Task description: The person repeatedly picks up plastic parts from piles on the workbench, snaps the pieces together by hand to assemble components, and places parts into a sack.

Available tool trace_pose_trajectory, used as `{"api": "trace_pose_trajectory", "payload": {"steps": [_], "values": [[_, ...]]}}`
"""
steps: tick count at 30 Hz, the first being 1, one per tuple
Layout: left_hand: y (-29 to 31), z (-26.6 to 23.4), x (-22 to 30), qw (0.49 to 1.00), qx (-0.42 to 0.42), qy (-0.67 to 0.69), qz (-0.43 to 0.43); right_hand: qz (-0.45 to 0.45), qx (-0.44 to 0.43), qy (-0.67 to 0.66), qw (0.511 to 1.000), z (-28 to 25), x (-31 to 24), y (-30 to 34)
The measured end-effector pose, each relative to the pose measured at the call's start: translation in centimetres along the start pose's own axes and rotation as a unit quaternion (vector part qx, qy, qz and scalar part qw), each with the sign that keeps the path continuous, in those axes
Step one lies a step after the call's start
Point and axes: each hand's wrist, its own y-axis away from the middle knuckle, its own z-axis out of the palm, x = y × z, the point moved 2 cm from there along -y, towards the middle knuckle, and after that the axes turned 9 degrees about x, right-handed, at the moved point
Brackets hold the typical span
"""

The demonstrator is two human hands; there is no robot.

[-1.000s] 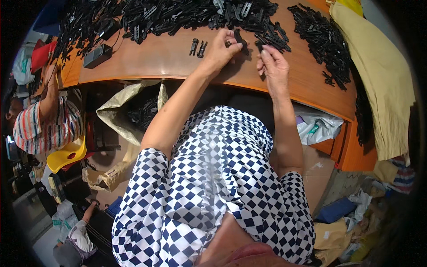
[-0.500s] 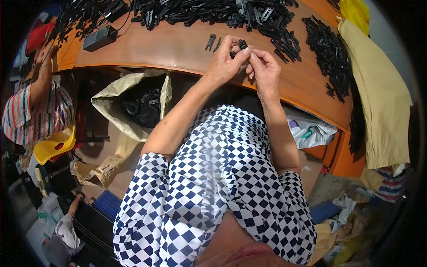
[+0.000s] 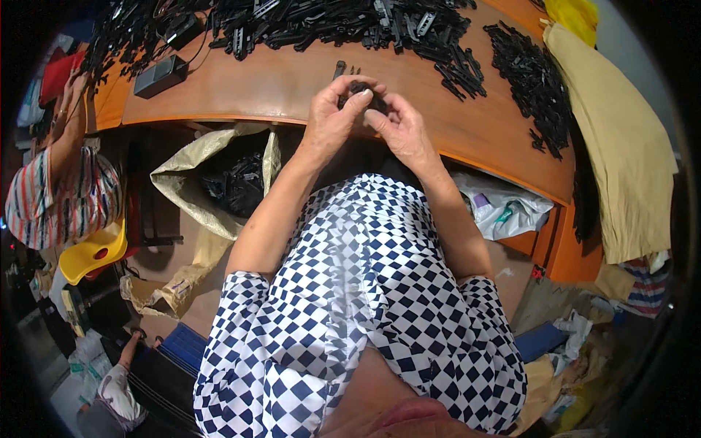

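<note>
Just inside the near edge of the desk (image 3: 285,91), left of that edge's midpoint, the two hands meet over a small black piece (image 3: 378,102). The left hand (image 3: 330,120) is closed, its fingers curled round the piece and its thumb bent over the top. The right hand (image 3: 403,133) is half closed, thumb and fingers drawn in against the piece's right side; whether it grips a second part or only steadies this one, I cannot tell, since the fingers cover most of it.

Judging by the pose, the handling of this piece is under way and not finished; whether anything has been joined is hidden. Just beyond the fingers, toward the far edge, a pair of slim dark parts (image 3: 340,69) lies apart from the rest, perhaps set aside. Much seems left: a broad heap of black parts (image 3: 314,29) runs along the far edge, and a second pile (image 3: 529,95) spreads by the right edge. Below the near edge, a pale woven sack (image 3: 175,164) stands open with dark contents (image 3: 237,182); if those are completed pieces, some work is done, but the view does not settle it.
</note>
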Motion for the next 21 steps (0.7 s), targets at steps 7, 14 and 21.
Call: {"api": "trace_pose_trajectory", "payload": {"steps": [7, 14, 21], "values": [[0.7, -0.1, 1.0, 0.999, -0.042, -0.013, 0.017, 0.004, -0.007, -0.107, 0.994, 0.7, -1.2, 1.3], [2.3, -1.5, 1.2, 0.999, -0.003, -0.026, -0.046, -0.056, -0.001, 0.012, 0.998, 1.0, -1.4, 1.9], [4.9, -16.4, 5.1, 0.806, 0.108, -0.579, 0.063, -0.200, 0.116, 0.318, 0.919, -7.2, 0.6, -2.6]]}}
